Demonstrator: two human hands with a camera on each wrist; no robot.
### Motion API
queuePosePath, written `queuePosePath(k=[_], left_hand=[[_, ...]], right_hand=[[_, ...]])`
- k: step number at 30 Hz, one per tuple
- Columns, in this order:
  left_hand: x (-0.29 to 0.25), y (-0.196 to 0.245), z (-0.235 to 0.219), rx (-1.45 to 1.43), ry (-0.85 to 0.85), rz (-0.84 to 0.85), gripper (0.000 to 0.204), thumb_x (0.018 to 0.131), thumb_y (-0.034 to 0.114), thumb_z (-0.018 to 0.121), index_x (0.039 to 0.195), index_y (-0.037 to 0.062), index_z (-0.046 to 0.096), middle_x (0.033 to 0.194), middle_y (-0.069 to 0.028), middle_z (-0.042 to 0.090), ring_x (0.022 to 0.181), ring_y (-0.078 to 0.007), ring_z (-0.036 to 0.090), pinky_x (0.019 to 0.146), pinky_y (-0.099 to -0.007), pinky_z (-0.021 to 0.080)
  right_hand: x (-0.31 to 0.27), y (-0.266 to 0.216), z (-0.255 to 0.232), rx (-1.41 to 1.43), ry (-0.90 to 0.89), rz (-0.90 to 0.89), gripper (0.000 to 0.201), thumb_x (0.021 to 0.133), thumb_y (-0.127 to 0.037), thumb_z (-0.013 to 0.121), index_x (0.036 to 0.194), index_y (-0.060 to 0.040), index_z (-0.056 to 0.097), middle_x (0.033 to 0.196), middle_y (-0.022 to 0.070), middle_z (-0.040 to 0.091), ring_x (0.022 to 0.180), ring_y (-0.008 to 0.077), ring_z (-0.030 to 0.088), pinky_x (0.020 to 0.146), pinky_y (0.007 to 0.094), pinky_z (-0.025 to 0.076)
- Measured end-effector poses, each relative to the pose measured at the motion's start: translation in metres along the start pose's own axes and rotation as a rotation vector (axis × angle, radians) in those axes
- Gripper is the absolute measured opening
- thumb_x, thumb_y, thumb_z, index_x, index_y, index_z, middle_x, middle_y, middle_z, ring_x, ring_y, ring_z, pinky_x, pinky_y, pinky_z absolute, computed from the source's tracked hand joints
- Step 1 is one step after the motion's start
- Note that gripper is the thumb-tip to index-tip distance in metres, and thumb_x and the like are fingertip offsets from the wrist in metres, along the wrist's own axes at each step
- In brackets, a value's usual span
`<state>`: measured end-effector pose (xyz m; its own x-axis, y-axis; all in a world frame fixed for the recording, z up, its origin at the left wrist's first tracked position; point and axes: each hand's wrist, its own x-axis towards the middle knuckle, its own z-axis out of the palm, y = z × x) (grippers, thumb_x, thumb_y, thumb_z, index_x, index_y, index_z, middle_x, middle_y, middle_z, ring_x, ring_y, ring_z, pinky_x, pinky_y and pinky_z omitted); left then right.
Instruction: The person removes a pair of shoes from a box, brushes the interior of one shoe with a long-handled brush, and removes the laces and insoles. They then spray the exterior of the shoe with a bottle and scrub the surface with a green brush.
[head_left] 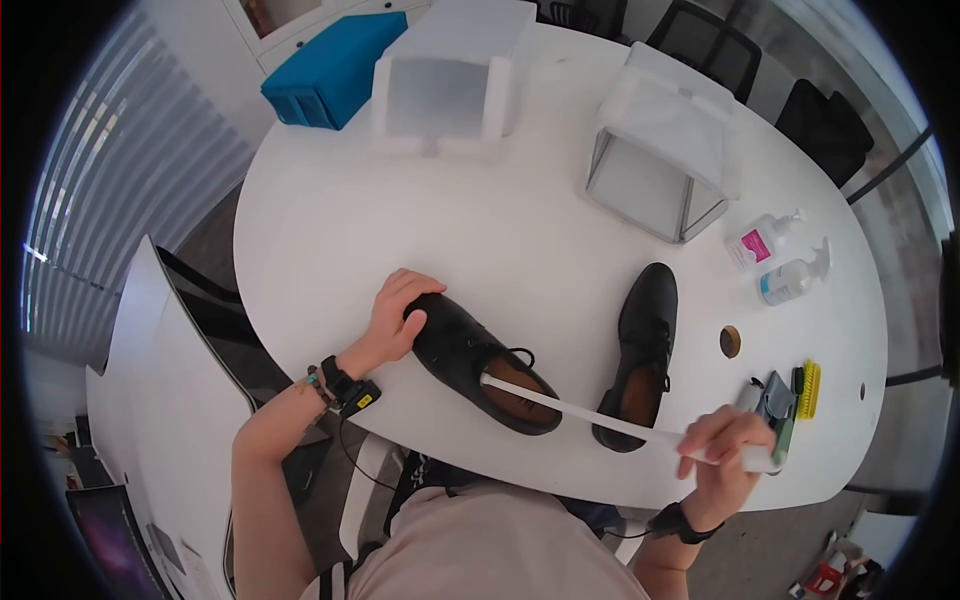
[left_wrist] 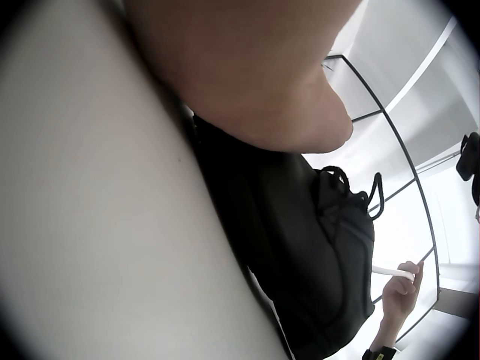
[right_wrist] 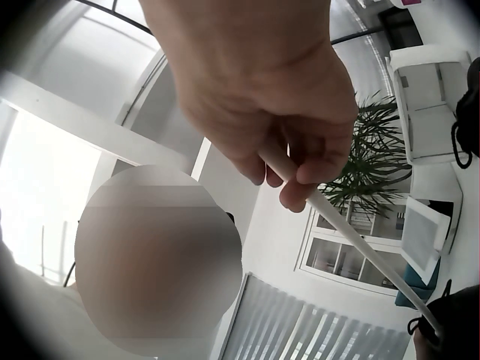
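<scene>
My left hand (head_left: 396,312) grips the toe of a black lace-up shoe (head_left: 448,338), thumb on one side and fingers over the tip. The shoe lies slanted on the table, its brown insole and loose lace loop showing. In my right hand (head_left: 722,462), curled fingers hold a long white stick (head_left: 590,412) near its thicker end. The stick's far tip reaches into the shoe's opening, below the laces. In the right wrist view the stick (right_wrist: 360,244) runs from the fingers down to the dark shoe. A second black shoe (head_left: 648,320) stands between the hands, and the stick crosses over its heel.
Two pump bottles (head_left: 790,283) stand at the right, near a round table hole (head_left: 730,342). Beyond my right hand lie a yellow brush (head_left: 809,390) and several small items. White boxes (head_left: 660,130) and a teal case (head_left: 335,70) sit at the table's far side.
</scene>
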<state>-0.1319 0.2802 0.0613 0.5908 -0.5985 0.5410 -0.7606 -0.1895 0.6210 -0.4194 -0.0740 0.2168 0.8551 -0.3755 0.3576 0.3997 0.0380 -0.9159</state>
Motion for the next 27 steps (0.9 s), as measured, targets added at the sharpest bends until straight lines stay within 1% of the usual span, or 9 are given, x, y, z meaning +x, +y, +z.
queuePosePath(k=[2, 5, 7, 9, 10, 13, 17, 21, 27], left_hand=[[0.006, 0.006, 0.000, 0.037, 0.023, 0.044, 0.051, 0.112, 0.044, 0.049, 0.121, 0.0011, 0.075, 0.112, -0.0155, 0.073, 0.103, -0.0366, 0.065, 0.096, -0.0462, 0.049], [0.001, 0.004, -0.003, 0.109, 0.030, 0.053, 0.050, 0.112, 0.043, 0.049, 0.122, 0.0016, 0.076, 0.114, -0.0148, 0.074, 0.105, -0.0357, 0.065, 0.096, -0.0456, 0.048], [-0.002, 0.003, -0.002, 0.141, 0.012, 0.030, 0.049, 0.112, 0.042, 0.049, 0.122, 0.0019, 0.076, 0.114, -0.0145, 0.074, 0.106, -0.0352, 0.066, 0.096, -0.0450, 0.048], [-0.003, 0.005, 0.000, 0.153, 0.043, -0.015, 0.046, 0.112, 0.039, 0.051, 0.119, 0.0025, 0.077, 0.114, -0.0143, 0.075, 0.106, -0.0344, 0.066, 0.097, -0.0439, 0.047], [-0.003, 0.005, 0.000, 0.160, 0.047, -0.012, 0.046, 0.112, 0.039, 0.051, 0.119, 0.0025, 0.077, 0.114, -0.0143, 0.075, 0.106, -0.0344, 0.066, 0.097, -0.0439, 0.047], [-0.003, 0.005, -0.001, 0.125, 0.078, -0.013, 0.043, 0.112, 0.036, 0.052, 0.117, 0.0026, 0.077, 0.112, -0.0137, 0.075, 0.106, -0.0340, 0.066, 0.097, -0.0440, 0.046], [-0.001, 0.008, 0.000, 0.123, 0.030, 0.004, 0.046, 0.111, 0.040, 0.051, 0.120, 0.0020, 0.075, 0.117, -0.0151, 0.074, 0.109, -0.0351, 0.066, 0.100, -0.0450, 0.047], [-0.002, 0.008, -0.002, 0.132, -0.037, -0.017, 0.054, 0.112, 0.048, 0.048, 0.124, 0.0015, 0.073, 0.119, -0.0172, 0.073, 0.111, -0.0367, 0.065, 0.104, -0.0466, 0.047], [-0.003, 0.007, -0.002, 0.138, -0.043, -0.034, 0.056, 0.114, 0.049, 0.046, 0.123, 0.0015, 0.073, 0.116, -0.0166, 0.072, 0.109, -0.0367, 0.065, 0.104, -0.0459, 0.046]], right_hand=[[-0.002, 0.002, 0.002, -0.041, -0.047, -0.044, 0.045, 0.106, -0.041, 0.071, 0.083, -0.0044, 0.058, 0.073, 0.0217, 0.069, 0.047, 0.0183, 0.057, 0.043, 0.0283, 0.042], [-0.012, -0.008, -0.003, 0.118, 0.137, -0.178, 0.065, 0.114, -0.060, 0.045, 0.076, -0.0084, 0.056, 0.070, 0.0164, 0.070, 0.042, 0.0177, 0.053, 0.044, 0.0279, 0.041], [-0.021, 0.002, 0.008, 0.176, 0.315, -0.265, 0.063, 0.115, -0.055, 0.045, 0.072, -0.0104, 0.053, 0.067, 0.0133, 0.069, 0.041, 0.0173, 0.052, 0.043, 0.0296, 0.040], [-0.030, 0.009, 0.013, 0.038, 0.100, -0.138, 0.063, 0.116, -0.052, 0.047, 0.070, -0.0098, 0.053, 0.065, 0.0116, 0.067, 0.045, 0.0192, 0.057, 0.047, 0.0321, 0.044], [-0.018, 0.008, 0.040, -0.097, 0.081, -0.115, 0.061, 0.114, -0.051, 0.053, 0.068, -0.0108, 0.049, 0.060, 0.0065, 0.056, 0.047, 0.0183, 0.053, 0.053, 0.0329, 0.043], [-0.023, 0.016, 0.033, -0.131, -0.020, -0.058, 0.064, 0.114, -0.050, 0.054, 0.067, -0.0066, 0.054, 0.064, 0.0109, 0.066, 0.053, 0.0219, 0.062, 0.054, 0.0351, 0.048], [-0.029, 0.021, 0.010, 0.264, 0.238, -0.156, 0.062, 0.114, -0.047, 0.054, 0.069, -0.0054, 0.053, 0.058, 0.0086, 0.056, 0.048, 0.0181, 0.054, 0.049, 0.0321, 0.038], [-0.021, 0.037, 0.038, 0.079, -0.083, 0.111, 0.051, 0.112, -0.039, 0.062, 0.079, 0.0000, 0.064, 0.087, 0.0202, 0.070, 0.063, 0.0199, 0.063, 0.059, 0.0332, 0.052], [-0.028, 0.028, 0.023, 0.054, -0.058, 0.062, 0.053, 0.108, -0.043, 0.067, 0.079, 0.0001, 0.067, 0.093, 0.0217, 0.075, 0.068, 0.0210, 0.066, 0.064, 0.0349, 0.054]])
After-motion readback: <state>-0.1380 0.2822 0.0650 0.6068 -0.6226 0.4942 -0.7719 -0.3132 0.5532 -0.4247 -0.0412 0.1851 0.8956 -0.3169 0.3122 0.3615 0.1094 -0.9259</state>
